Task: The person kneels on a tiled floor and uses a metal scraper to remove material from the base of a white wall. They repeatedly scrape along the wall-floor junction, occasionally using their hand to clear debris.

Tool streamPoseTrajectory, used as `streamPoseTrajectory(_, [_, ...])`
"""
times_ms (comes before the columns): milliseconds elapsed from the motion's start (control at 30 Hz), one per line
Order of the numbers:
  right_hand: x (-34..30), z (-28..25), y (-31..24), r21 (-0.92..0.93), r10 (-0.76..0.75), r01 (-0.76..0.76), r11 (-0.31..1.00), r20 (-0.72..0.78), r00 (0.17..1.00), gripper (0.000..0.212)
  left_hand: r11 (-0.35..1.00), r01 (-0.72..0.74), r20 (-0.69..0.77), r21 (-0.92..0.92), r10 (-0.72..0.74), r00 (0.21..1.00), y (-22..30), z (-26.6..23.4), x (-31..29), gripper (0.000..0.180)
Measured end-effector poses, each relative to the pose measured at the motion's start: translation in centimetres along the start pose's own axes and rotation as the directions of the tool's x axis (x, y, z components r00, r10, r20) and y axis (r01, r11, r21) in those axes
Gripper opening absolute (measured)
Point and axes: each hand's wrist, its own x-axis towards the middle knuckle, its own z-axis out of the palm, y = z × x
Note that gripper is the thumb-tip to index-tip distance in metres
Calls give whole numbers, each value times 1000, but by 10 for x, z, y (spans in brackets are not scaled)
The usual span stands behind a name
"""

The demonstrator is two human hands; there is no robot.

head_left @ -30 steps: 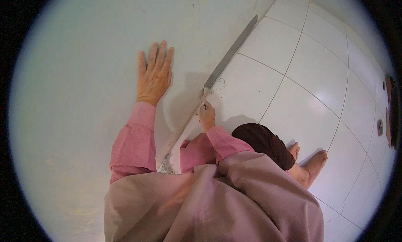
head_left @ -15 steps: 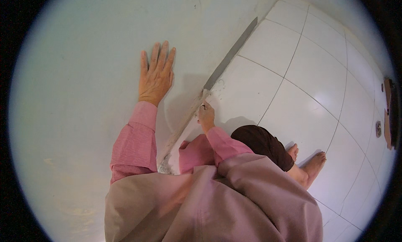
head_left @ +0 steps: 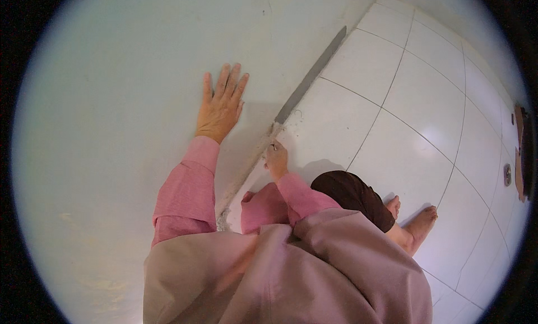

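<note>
My left hand [head_left: 220, 110] lies flat on the pale green wall [head_left: 129, 100], its fingers spread. Low by the foot of the wall, my right hand [head_left: 276, 158] is closed, with the fingers bent together. What it grips, if anything, is too small to make out. Its fingertips are at the rough, crumbly strip [head_left: 246, 175] where wall and floor meet. Just beyond them begins a smooth dark grey band [head_left: 311, 74], which runs along the wall's base toward the far corner. Some pale dust lies at the near end of that band.
White floor tiles [head_left: 414, 122] with dark joints spread to the right. My bent knee [head_left: 350, 198] in dark cloth and a bare foot [head_left: 421, 226] rest there. A round metal drain [head_left: 507, 175] and a brown object [head_left: 521, 150] are at the far right.
My left hand has slid to the right and slightly down along the wall. The right hand stays by the strip, shifted only a little.
</note>
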Motion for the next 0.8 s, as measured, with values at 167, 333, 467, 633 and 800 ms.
streamPoseTrajectory(167, [0, 0, -2, 169, 16, -3, 986, -74, 997, 35, 1000, -4, 10, 0, 4, 1000, -1, 1, 0, 69])
streamPoseTrajectory(333, [-2, -3, -6, -81, -19, 16, 997, -35, 999, 37, 1000, -8, 28, -3, 8, 1000, 0, 0, 0, 70])
streamPoseTrajectory(467, [-4, -4, -8, 84, -24, 29, 996, -56, 998, 39, 1000, -12, 27, -10, 12, 1000, 1, 0, 0, 70])
streamPoseTrajectory(633, [-2, -5, -6, -123, -59, 55, 991, -25, 998, 39, 1000, -13, 25, -14, 13, 1000, 2, 1, 0, 69])
streamPoseTrajectory(800, [7, -5, 2, -84, -42, 39, 996, -39, 998, 39, 1000, -19, 23, 12, 18, 1000, 1, 1, -1, 70])
